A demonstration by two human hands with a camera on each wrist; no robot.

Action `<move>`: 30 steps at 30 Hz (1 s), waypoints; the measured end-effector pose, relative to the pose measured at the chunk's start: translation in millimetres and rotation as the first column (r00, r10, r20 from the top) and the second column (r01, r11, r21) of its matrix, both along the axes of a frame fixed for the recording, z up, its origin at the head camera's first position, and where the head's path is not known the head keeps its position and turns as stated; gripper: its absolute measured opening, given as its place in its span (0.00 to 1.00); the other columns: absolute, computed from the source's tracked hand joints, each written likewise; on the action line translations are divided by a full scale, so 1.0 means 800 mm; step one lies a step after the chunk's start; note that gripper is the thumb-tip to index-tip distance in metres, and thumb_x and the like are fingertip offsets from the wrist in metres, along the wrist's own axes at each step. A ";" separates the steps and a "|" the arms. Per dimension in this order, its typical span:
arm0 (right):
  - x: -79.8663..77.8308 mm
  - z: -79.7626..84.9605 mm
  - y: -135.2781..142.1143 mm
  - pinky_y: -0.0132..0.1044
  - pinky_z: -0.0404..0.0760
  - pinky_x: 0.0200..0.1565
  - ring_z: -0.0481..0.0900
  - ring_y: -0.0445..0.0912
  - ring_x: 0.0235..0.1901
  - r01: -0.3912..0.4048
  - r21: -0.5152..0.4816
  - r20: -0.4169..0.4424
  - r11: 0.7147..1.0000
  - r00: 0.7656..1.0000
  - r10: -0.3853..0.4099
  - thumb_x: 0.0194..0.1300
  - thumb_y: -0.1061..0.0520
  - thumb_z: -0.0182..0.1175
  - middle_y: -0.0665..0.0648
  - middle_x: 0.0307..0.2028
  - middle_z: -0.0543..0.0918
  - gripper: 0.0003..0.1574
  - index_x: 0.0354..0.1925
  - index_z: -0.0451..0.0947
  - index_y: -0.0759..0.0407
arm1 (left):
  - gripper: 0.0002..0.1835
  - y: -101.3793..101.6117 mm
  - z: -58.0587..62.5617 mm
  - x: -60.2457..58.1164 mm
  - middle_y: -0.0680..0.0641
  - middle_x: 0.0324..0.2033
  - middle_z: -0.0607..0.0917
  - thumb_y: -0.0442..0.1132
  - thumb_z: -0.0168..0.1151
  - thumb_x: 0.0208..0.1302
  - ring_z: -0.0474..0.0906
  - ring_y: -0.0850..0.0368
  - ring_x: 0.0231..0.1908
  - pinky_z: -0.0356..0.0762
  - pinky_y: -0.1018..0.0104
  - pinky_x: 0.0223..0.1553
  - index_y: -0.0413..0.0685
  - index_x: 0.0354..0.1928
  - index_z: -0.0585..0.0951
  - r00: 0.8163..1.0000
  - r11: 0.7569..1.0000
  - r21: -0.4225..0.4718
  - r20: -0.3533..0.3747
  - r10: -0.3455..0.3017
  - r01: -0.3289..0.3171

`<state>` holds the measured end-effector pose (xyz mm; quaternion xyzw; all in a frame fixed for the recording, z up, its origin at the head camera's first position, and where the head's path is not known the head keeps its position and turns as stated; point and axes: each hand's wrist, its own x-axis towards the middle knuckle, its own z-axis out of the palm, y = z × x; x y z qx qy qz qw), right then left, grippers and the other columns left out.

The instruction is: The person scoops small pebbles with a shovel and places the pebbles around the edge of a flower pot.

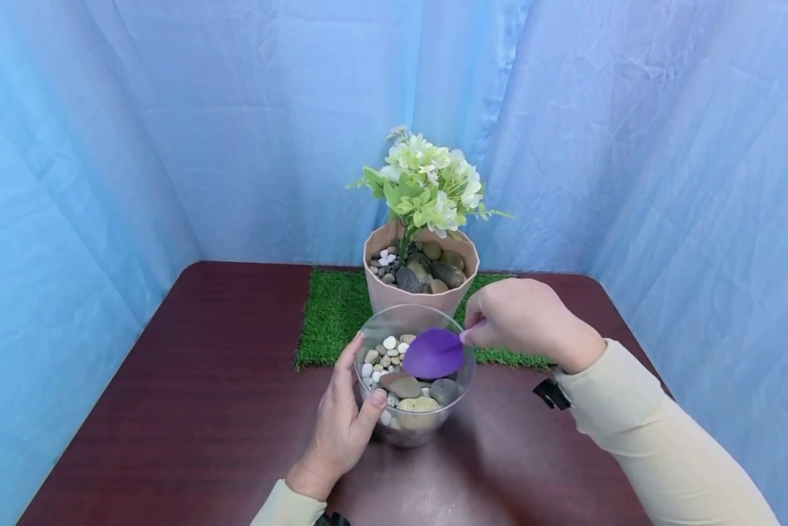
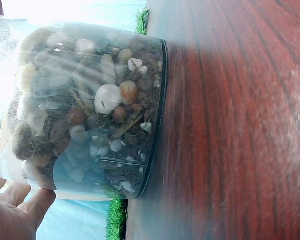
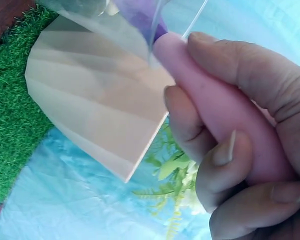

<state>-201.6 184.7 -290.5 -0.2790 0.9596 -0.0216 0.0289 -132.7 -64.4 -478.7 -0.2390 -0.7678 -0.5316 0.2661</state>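
A clear container (image 1: 427, 418) of pebbles stands on the table in front of the flower pot. My left hand (image 1: 344, 416) holds its left side, thumb near the front rim and fingers along the wall; its fingertips (image 2: 40, 202) also show in the left wrist view. With my right hand (image 1: 522, 321) I grip the pink handle (image 3: 210, 95) of a small trowel, fingers wrapped round it. The trowel's purple blade (image 1: 433, 354) lies over the pebbles inside the rim, hiding some of them. White and tan small pebbles (image 1: 384, 356) and larger stones (image 1: 402, 386) fill the container.
Behind the container, a pale pink pot (image 1: 384, 292) with stones and white-green flowers (image 1: 433, 183) stands on a green grass mat (image 1: 331, 314). The dark red-brown table (image 1: 190, 394) has blue curtains (image 1: 269, 131) around its back and sides.
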 end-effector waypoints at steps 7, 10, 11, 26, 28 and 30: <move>-0.005 -0.012 0.001 0.36 0.71 0.24 0.72 0.36 0.20 0.004 -0.048 0.077 0.999 0.997 -0.001 0.52 0.41 0.70 0.35 0.18 0.76 0.10 0.20 0.79 0.34 | 0.38 0.000 -0.001 0.000 0.42 0.70 0.62 0.51 0.53 0.70 0.67 0.41 0.64 0.61 0.65 0.66 0.44 0.75 0.51 1.000 1.000 -0.008 0.004 0.011 -0.011; -0.007 -0.015 0.002 0.36 0.72 0.24 0.72 0.37 0.20 0.006 -0.069 0.094 0.998 0.996 0.000 0.52 0.41 0.70 0.36 0.19 0.76 0.10 0.20 0.80 0.35 | 0.38 0.000 -0.001 -0.001 0.42 0.71 0.62 0.52 0.52 0.71 0.67 0.41 0.64 0.61 0.65 0.66 0.44 0.75 0.51 1.000 1.000 -0.011 0.007 0.016 -0.016; -0.007 -0.016 0.003 0.35 0.72 0.25 0.72 0.37 0.21 0.007 -0.079 0.101 0.997 0.995 0.001 0.52 0.40 0.70 0.36 0.19 0.76 0.10 0.20 0.80 0.35 | 0.39 0.000 -0.001 -0.001 0.42 0.70 0.62 0.51 0.53 0.70 0.67 0.41 0.64 0.61 0.65 0.66 0.44 0.75 0.51 1.000 1.000 -0.011 0.005 0.017 -0.017; -0.005 -0.025 0.002 0.36 0.75 0.28 0.75 0.37 0.23 0.029 -0.182 0.212 0.983 0.977 0.010 0.52 0.40 0.71 0.35 0.21 0.80 0.08 0.22 0.83 0.34 | 0.39 0.000 0.000 0.000 0.43 0.71 0.61 0.44 0.57 0.67 0.61 0.46 0.69 0.56 0.66 0.68 0.44 0.75 0.51 0.999 0.999 -0.028 0.013 0.033 -0.033; -0.004 -0.025 0.000 0.36 0.75 0.27 0.75 0.38 0.23 0.029 -0.192 0.220 0.981 0.975 0.014 0.52 0.40 0.71 0.35 0.20 0.80 0.08 0.22 0.83 0.35 | 0.39 0.000 0.000 0.001 0.43 0.71 0.61 0.48 0.55 0.69 0.60 0.47 0.69 0.56 0.66 0.68 0.44 0.75 0.51 0.999 0.999 -0.034 0.013 0.039 -0.039; -0.002 -0.026 -0.003 0.36 0.74 0.26 0.75 0.38 0.23 0.033 -0.202 0.229 0.979 0.973 0.014 0.52 0.40 0.71 0.35 0.20 0.80 0.08 0.22 0.83 0.35 | 0.39 0.000 0.000 0.001 0.43 0.71 0.61 0.51 0.53 0.70 0.60 0.47 0.69 0.56 0.66 0.68 0.43 0.75 0.51 0.999 0.999 -0.034 0.012 0.040 -0.040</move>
